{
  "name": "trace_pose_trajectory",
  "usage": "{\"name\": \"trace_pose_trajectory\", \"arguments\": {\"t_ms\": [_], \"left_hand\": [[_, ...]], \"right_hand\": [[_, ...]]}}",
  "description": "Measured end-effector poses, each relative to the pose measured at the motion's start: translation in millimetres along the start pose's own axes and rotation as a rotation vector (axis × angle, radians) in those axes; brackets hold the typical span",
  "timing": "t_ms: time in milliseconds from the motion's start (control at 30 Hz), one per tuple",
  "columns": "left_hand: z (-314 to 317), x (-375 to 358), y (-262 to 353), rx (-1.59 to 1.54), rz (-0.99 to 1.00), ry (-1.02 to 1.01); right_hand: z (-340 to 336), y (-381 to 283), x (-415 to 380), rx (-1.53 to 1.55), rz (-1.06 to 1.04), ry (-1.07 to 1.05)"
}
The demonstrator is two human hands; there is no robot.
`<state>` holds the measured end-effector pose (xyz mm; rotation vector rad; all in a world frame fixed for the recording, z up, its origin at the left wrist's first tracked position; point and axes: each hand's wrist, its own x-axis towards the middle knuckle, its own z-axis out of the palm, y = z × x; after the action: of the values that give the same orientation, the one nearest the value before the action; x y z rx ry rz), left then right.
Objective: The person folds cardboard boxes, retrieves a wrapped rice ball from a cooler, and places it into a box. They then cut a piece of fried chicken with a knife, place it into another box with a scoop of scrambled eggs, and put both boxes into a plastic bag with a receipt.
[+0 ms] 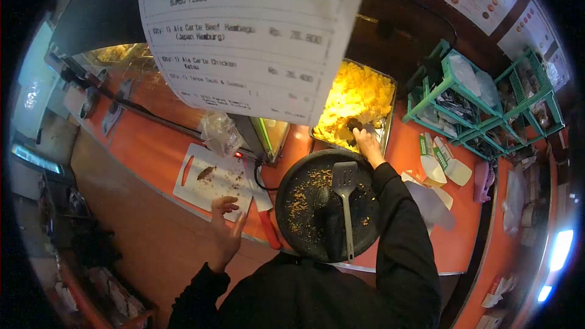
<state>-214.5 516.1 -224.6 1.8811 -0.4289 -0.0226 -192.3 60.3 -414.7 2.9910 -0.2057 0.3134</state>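
Note:
My right hand (368,144) reaches into a metal tray (390,123) of yellow food (359,97), its fingers closed around a dark object too small to make out. My left hand (226,231) hovers in front of a white cutting board (213,186), fingers apart, nothing in it. Brown crumbs and a dark piece lie on the board. Between my hands stands a black round pan (304,231) with crumbs and a spatula (345,184) resting in it. A red-handled knife (269,229) lies between board and pan.
A printed paper receipt (244,36) hangs close to the camera, covering the upper middle. Green plastic baskets (469,109) with packets stand at the right. Small open cartons (448,161) lie on the orange counter (454,244). A plastic bag (220,134) sits behind the board.

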Motion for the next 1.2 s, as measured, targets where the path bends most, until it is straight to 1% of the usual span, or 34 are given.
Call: {"name": "trace_pose_trajectory", "arguments": {"t_ms": [100, 133, 200, 233, 267, 367, 400, 500, 533, 633, 667, 700, 767, 800, 833, 900, 933, 1033, 1067, 1100, 1167, 1200], "left_hand": [[10.7, -5.7, -5.9, -0.026, -0.01, -0.037], [15.4, -7.6, -10.2, -0.047, -0.017, -0.045], [22.0, -10.7, -6.6, -0.078, -0.071, -0.066], [25.4, -12.2, -7.4, -0.087, -0.067, -0.071], [29.1, -13.8, -10.4, -0.095, -0.062, -0.073], [29.1, -21.6, -14.1, -0.093, -0.078, -0.072], [27.8, -23.6, -15.8, -0.09, -0.084, -0.073], [24.8, -37.8, -41.4, -0.137, -0.157, -0.011], [24.1, -38.9, -42.1, -0.147, -0.182, -0.005], [22.5, -43.1, -46.2, -0.192, -0.24, 0.013], [22.4, -45.2, -51.9, -0.219, -0.244, 0.018], [21.9, -46.1, -54.8, -0.244, -0.248, 0.023], [18.6, -45.2, -51.4, -0.258, -0.273, 0.011], [17.0, -44.5, -50.3, -0.264, -0.285, 0.006], [15.9, -44.2, -50.7, -0.263, -0.286, 0.003], [13.6, -47.0, -51.9, -0.259, -0.291, 0.0], [13.7, -49.4, -53.7, -0.25, -0.295, 0.0], [14.6, -55.9, -57.2, -0.251, -0.313, 0.011], [16.3, -57.9, -55.9, -0.273, -0.329, 0.022], [17.7, -59.7, -54.6, -0.294, -0.346, 0.033], [16.4, -58.1, -45.0, -0.242, -0.315, -0.032], [16.0, -57.8, -41.7, -0.217, -0.301, -0.065]], "right_hand": [[6.4, 6.0, -2.3, -0.019, -0.124, -0.038], [7.0, 7.0, -2.2, -0.107, -0.227, 0.042], [7.7, 12.4, -0.3, -0.089, -0.303, -0.059], [6.3, 14.8, 1.0, -0.079, -0.339, -0.109], [4.0, 17.9, 2.0, -0.116, -0.396, -0.097], [-7.4, 26.2, 2.6, 0.078, -0.539, -0.126], [-14.9, 28.8, 0.6, 0.083, -0.539, -0.232], [-38.9, 37.4, -17.5, -0.018, -0.539, -0.301], [-57.3, 32.6, -17.2, 0.053, -0.414, -0.482], [-66.5, 35.3, -22.5, 0.264, -0.112, -0.633], [-55.6, 43.9, -22.3, 0.265, -0.12, -0.652], [-46.1, 54.4, -20.3, 0.316, -0.177, -0.664], [-44.0, 70.1, -12.2, 0.617, 0.082, -0.961], [-38.9, 76.1, -11.1, 0.731, 0.175, -0.992], [-50.9, 76.2, -7.9, 0.755, 0.258, -1.038], [-41.4, 86.1, -16.1, 1.3, 0.47, -0.963], [-50.1, 78.6, -14.7, 1.325, 0.586, -0.958], [-38.7, 73.0, -15.3, 1.524, 0.682, -0.927], [-38.5, 69.6, -14.9, 1.556, 0.701, -0.889], [-36.8, 64.5, -12.3, 1.508, 0.699, -0.795], [-41.4, 42.5, -2.3, 1.408, 0.697, -0.611], [-36.6, 28.4, 2.7, 1.314, 0.608, -0.54]]}}
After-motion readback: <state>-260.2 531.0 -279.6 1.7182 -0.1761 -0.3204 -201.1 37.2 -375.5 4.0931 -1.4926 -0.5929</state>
